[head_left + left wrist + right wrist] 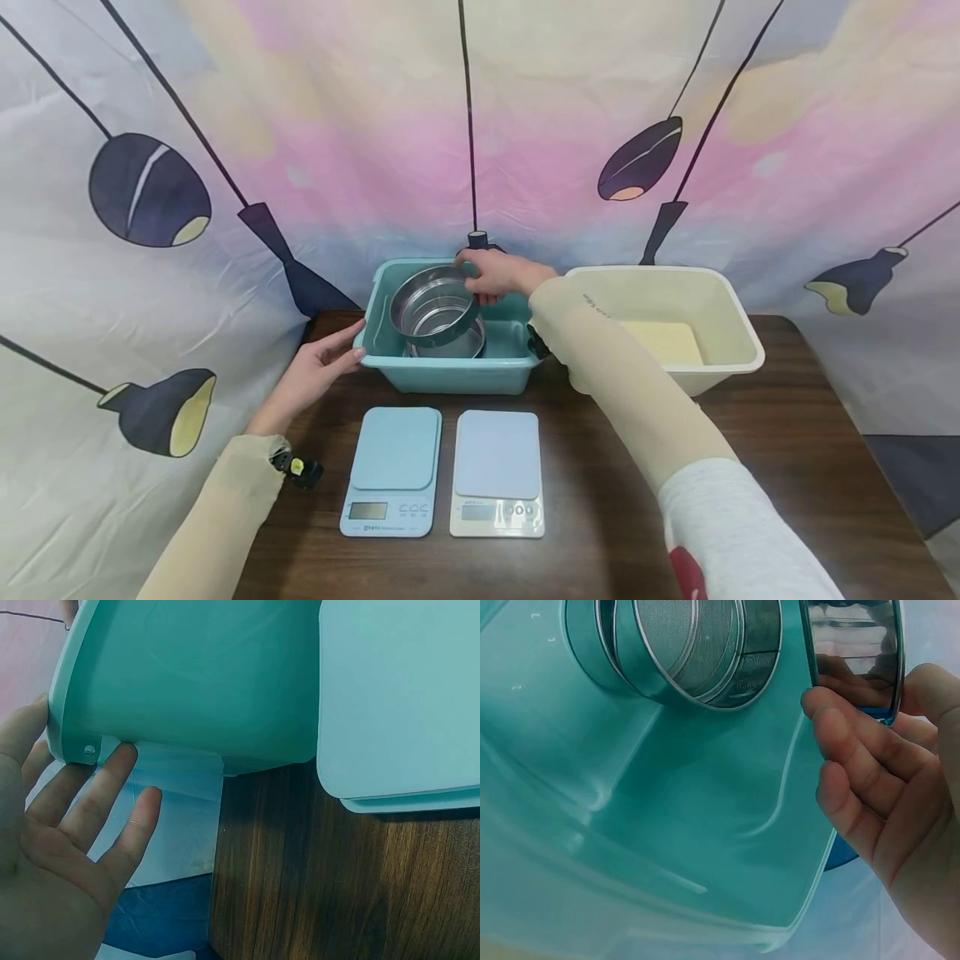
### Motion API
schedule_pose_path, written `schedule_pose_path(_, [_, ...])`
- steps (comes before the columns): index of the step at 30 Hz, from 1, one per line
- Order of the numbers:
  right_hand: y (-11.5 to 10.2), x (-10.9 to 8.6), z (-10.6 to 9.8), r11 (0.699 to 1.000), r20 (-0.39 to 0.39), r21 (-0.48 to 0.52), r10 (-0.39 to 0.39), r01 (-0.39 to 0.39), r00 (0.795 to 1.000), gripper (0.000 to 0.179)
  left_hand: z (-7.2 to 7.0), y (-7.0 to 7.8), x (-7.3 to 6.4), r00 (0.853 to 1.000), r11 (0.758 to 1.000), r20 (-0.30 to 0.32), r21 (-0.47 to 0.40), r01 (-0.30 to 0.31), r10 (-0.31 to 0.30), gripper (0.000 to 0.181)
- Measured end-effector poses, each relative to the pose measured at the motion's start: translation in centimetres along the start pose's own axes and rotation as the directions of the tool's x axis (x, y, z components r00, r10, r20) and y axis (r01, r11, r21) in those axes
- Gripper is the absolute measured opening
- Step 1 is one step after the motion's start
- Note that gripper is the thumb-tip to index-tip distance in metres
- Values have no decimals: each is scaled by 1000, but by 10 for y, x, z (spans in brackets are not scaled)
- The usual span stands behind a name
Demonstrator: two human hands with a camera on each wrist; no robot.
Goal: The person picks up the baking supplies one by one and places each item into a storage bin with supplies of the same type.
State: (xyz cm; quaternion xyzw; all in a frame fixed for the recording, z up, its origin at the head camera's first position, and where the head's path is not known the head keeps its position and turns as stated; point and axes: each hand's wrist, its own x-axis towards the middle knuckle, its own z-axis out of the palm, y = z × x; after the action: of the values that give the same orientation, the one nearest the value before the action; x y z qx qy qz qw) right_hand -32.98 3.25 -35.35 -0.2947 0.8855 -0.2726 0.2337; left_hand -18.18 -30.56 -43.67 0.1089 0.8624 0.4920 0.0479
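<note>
Grey sleeve (731, 508), nearest: on the right arm, in front and to the right of the teal basin (457, 379).
Right grip (504, 273): clamped, thumb and fingers pinching the rim of the held sieve (447, 334).
Held sieve: tilted above the teal basin's left half, leftward of the right grip; round, so no long axis.
Nearer hand: right, already at the rim; the left grip (322, 367) touches the teal basin's left edge, fingers apart.
Lower sieve (459, 348): inside the teal basin, below the held one.
Right wrist view only: a gap separates the sieves' visible parts; contact beyond the frame, cannot tell.
Left wrist view only: one fingertip stands free of the teal basin's outside.
</note>
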Motion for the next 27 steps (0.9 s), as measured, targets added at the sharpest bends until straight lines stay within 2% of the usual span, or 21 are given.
schedule_pose_path(6, [0,-1,2,1000,37,-15,14,-13,999,49,1,1,0,1000,1000,8,-7,-5,6,57])
schedule_pose_path(11, [1,-4,-3,1000,28,-25,10,-9,1000,43,1,2,1,1000,1000,7,0,-4,4,57])
schedule_pose_path(21, [2,-21,-12,992,-40,-65,-109,106,993,39,1,3,1,1000,1000,-4,-7,-2,2,58])
schedule_pose_path(27, [3,-35,-12,986,-78,-75,-154,148,985,39,1,4,0,1000,1000,-9,4,7,-7,58])
